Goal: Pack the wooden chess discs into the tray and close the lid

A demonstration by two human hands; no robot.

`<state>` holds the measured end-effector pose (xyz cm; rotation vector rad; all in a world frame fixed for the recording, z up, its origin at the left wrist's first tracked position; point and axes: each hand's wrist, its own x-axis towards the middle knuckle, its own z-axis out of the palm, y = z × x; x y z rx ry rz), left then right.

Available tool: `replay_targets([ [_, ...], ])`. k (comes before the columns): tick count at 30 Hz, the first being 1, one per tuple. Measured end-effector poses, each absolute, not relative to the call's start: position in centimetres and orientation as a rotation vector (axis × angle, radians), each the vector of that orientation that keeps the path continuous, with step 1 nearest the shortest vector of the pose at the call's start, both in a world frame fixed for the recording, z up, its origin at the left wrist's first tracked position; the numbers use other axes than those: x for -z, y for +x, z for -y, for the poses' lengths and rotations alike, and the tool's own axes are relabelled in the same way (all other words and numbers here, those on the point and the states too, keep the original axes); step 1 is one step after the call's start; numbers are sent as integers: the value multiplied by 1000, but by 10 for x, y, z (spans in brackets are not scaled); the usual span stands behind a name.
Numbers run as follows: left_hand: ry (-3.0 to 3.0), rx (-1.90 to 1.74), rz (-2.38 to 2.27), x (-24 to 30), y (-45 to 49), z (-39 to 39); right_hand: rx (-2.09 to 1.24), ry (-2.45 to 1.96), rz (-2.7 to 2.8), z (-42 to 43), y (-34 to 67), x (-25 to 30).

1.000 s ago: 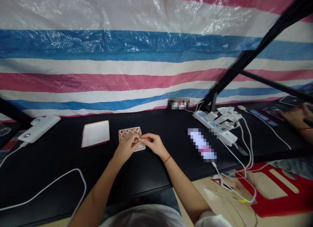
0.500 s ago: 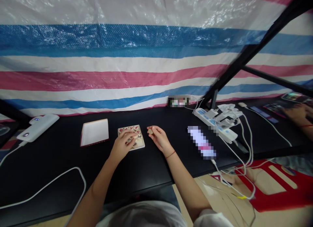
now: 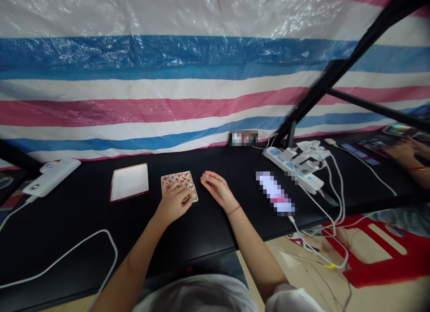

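A square cream tray [image 3: 178, 173] of round wooden xiangqi pieces [image 3: 178, 180] with red and black characters lies on the black table. My left hand [image 3: 174, 203] rests over the tray's near side, fingers on the pieces and hiding some of them. I cannot tell whether it grips one. Just right of the tray, my right hand [image 3: 217, 189] is off the tray, pinching a small round piece [image 3: 204, 177] between thumb and fingers. Its face is hidden.
A white lidded box [image 3: 129, 182] lies left of the tray, with a white power bank [image 3: 52, 178] and its cable beyond. To the right are a pixelated object [image 3: 275, 193] and a cabled power strip [image 3: 292, 166]. A striped tarpaulin [image 3: 168, 92] hangs behind. Another person's hand [image 3: 401, 153] is at far right.
My hands were together over the tray a second ago. My right hand then moved right, off the tray, with the small piece. My left hand has dropped toward the tray's near edge.
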<state>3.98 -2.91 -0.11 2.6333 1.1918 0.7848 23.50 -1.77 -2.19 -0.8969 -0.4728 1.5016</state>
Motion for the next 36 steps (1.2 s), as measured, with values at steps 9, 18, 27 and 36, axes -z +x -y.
replay_targets([
  [9, 2626, -705, -1185, -1, 41, 26, -1507, -898, 476, 19, 234, 18],
  [18, 2648, -672, -1029, 2, 37, 20, -1504, -907, 497, 18, 236, 20],
  [27, 2578, -667, -1012, 0, 37, 24, -1517, -908, 508, 19, 235, 18],
  [36, 2618, -671, -972, -1, 36, 24, -1511, -909, 512, 18, 235, 18],
])
